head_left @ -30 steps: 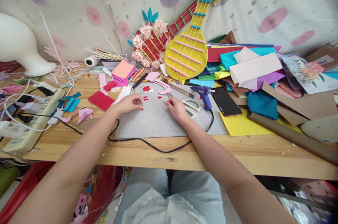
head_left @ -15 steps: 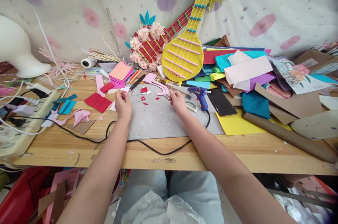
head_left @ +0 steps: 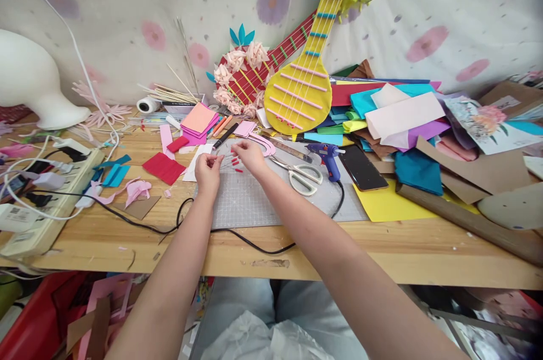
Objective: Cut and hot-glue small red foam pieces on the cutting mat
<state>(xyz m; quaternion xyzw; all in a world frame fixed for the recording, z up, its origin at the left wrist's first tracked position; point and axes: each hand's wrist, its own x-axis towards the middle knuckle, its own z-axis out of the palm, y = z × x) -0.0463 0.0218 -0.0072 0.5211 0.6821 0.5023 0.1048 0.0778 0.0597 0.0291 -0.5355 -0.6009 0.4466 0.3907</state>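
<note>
hands meet over the grey cutting mat [head_left: 254, 201]. left hand [head_left: 207, 168] and right hand [head_left: 248, 154] pinch something too small to tell. tiny red bits [head_left: 236, 163] lie between them, scissors [head_left: 299, 174] to the right.

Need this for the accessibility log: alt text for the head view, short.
Seen from above, a person's left hand and right hand meet over a grey cutting mat, pinching something too small to identify. Scissors, a blue glue gun, a phone and stacked coloured sheets crowd the wooden table.

Bright, even daylight fills the scene, with only soft shadows. Wide-angle distortion bends the edges, and the corners blur slightly.
</note>
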